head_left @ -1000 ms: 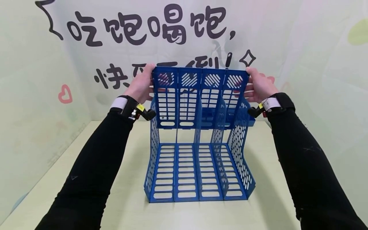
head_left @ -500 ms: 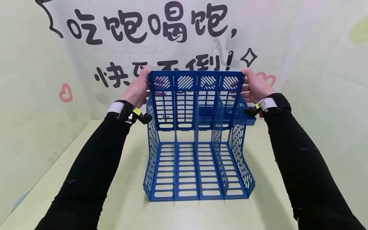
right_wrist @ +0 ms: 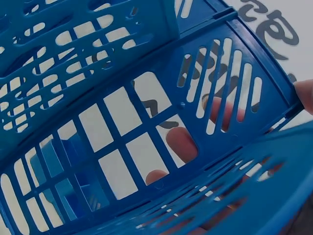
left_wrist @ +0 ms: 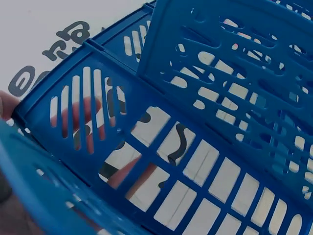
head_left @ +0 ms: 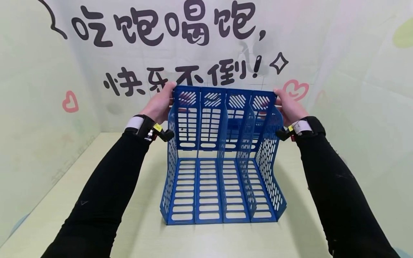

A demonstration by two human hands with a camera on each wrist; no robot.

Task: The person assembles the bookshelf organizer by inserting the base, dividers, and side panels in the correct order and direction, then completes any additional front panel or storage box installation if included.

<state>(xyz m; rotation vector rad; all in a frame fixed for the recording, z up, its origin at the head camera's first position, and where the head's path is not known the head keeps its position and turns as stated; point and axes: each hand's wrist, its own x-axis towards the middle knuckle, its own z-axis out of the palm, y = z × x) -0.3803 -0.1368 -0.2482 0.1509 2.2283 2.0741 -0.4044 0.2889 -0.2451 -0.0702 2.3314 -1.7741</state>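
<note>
**Both hands on the back panel of a blue file rack**

Fingers (right_wrist: 182,143) of the right hand (head_left: 288,105) curl behind the top right corner of the back panel (head_left: 222,116), showing pink through its slots, with the thumb on the front edge. The left hand (head_left: 159,104) grips the top left corner the same way, its fingers (left_wrist: 90,115) behind the slanted vents. Both hands are clamped on the panel.

The panel belongs to a file rack (head_left: 222,186) of glossy blue moulded plastic that stands on the table (head_left: 96,200) in the middle of the head view. Its base is a grid of long rounded slots; thin upright dividers (head_left: 246,168), pierced with slanted oval holes, split it into four bays. The panel stands upright at the rear, with striped vents along its top.

The table is pale yellow-green and matt. Behind the rack hangs a light backdrop (head_left: 161,43) printed with bold black characters and pink hearts. Black sleeves (head_left: 106,193) cover both forearms, each with a wrist strap. Through the slots another blue plastic piece (head_left: 237,125) shows dimly behind the panel.
</note>
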